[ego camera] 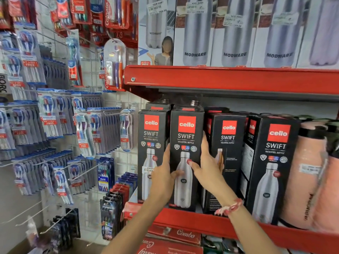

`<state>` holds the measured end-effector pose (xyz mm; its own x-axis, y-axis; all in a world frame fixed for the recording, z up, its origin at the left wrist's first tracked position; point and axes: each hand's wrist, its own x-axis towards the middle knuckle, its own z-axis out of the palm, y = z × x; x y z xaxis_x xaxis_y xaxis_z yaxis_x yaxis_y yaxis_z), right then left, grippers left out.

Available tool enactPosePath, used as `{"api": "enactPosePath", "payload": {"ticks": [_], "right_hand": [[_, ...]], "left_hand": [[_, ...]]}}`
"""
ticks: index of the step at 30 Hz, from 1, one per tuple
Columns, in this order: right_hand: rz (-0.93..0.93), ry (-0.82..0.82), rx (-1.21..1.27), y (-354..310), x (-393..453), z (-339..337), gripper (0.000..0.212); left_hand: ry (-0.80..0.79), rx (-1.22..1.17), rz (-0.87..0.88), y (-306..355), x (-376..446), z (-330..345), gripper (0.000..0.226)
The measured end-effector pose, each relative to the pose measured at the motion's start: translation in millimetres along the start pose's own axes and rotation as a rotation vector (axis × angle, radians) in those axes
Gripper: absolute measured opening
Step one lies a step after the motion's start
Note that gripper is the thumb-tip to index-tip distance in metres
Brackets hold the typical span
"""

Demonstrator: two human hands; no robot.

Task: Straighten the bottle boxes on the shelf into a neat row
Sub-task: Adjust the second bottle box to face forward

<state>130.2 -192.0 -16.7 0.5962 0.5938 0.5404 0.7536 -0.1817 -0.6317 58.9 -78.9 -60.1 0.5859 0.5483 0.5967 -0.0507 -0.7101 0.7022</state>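
Several black Cello Swift bottle boxes stand on the red shelf (183, 219). My left hand (163, 177) and my right hand (206, 166) clasp the second box from the left (186, 136) by its two sides, thumbs across its front. The leftmost box (151, 143) stands close beside it, facing forward. Right of my hands, a third box (228, 143) is set further back, and a fourth box (273, 162) is turned at an angle, showing its side panel. More boxes stand behind the front ones.
Peach flasks (305, 178) stand at the shelf's right end. White Modware bottle boxes (196, 32) fill the upper red shelf (229, 79). Toothbrush packs (55, 116) hang on wire hooks to the left. Red Combo boxes (176, 237) lie below.
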Motion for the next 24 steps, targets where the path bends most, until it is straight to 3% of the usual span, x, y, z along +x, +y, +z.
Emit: {"api": "enactPosePath", "payload": {"ticks": [6,10,12,14,17,22,24], "right_hand": [[-0.027,0.090,-0.143,12,-3,8,0.086],[-0.182,0.552,-0.216,14,-23,-5,0.055],[-0.120,0.730,-0.389,15,-31,-11,0.061],[0.061,0.680,-0.483,20,-33,-11,0.084],[0.255,0.440,-0.430,26,-35,-5,0.108],[0.168,0.437,-0.260,31,-36,-14,0.110],[0.064,0.462,-0.218,30,-42,-25,0.111]], "left_hand": [[0.026,0.054,-0.040,1,-2,7,0.085],[0.048,0.066,-0.027,-3,-5,10,0.084],[0.061,0.095,-0.011,0,-8,10,0.082],[0.108,0.162,0.033,7,-15,9,0.076],[0.185,0.188,0.098,23,-24,10,0.058],[0.218,0.068,0.217,37,-32,18,0.041],[0.151,-0.035,0.217,41,-33,17,0.043]]}}
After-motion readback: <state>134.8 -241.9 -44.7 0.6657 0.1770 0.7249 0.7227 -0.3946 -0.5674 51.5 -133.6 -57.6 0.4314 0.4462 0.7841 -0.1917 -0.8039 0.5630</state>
